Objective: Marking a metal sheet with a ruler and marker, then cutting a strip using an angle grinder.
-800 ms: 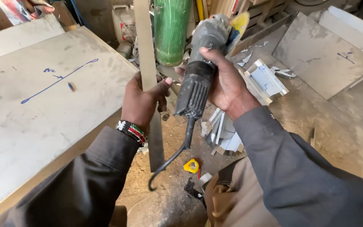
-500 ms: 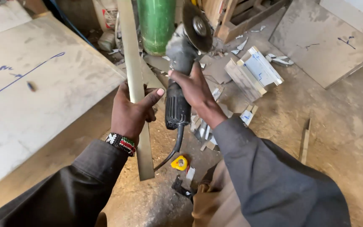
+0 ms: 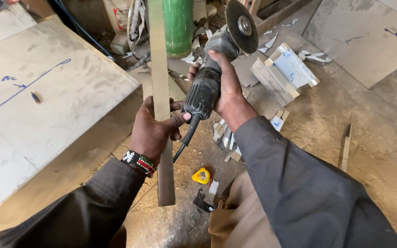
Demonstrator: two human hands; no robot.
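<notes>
My left hand (image 3: pixel 155 128) grips a long flat metal strip (image 3: pixel 161 73) near its lower third and holds it upright in front of me. A beaded bracelet sits on that wrist. My right hand (image 3: pixel 226 89) is closed around the black body of an angle grinder (image 3: pixel 207 80). Its round disc (image 3: pixel 242 25) points up and away, just right of the strip. The grinder's black cord (image 3: pixel 187 138) hangs down between my hands, and my left thumb touches the tool's rear end.
A large metal sheet (image 3: pixel 37 105) with blue marker lines lies at my left. A green cylinder (image 3: pixel 178 25) stands ahead. Another marked sheet (image 3: pixel 368 36) lies at the far right. Offcuts (image 3: pixel 286 71), a yellow tape measure (image 3: pixel 201 176) and a wooden stick (image 3: pixel 345 147) litter the dirt floor.
Both hands have stayed on the strip and grinder. The grinder has tilted so its disc now faces up, and the view has shifted so the green cylinder sits nearer the centre.
</notes>
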